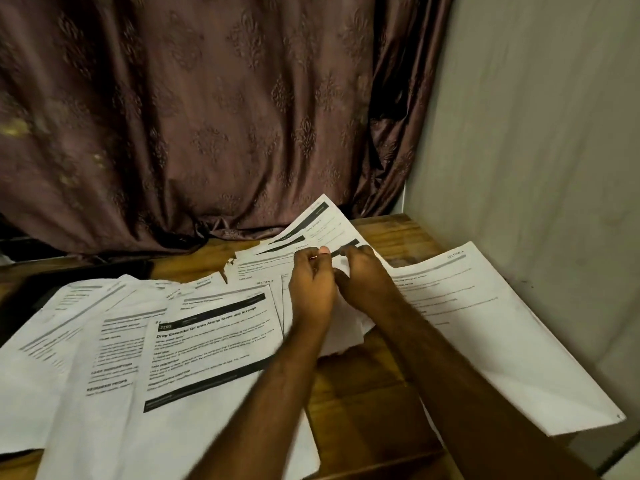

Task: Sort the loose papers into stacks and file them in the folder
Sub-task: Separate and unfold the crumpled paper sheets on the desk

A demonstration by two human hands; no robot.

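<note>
Both arms reach forward over the wooden bench. The left hand and right hand meet side by side, fingers curled, pinching a small fan of papers lifted above the loose sheets spread on the bench.

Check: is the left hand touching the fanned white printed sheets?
Touching. The head view shows left hand fingers pinching the fanned white printed sheets beside the right hand.
</note>
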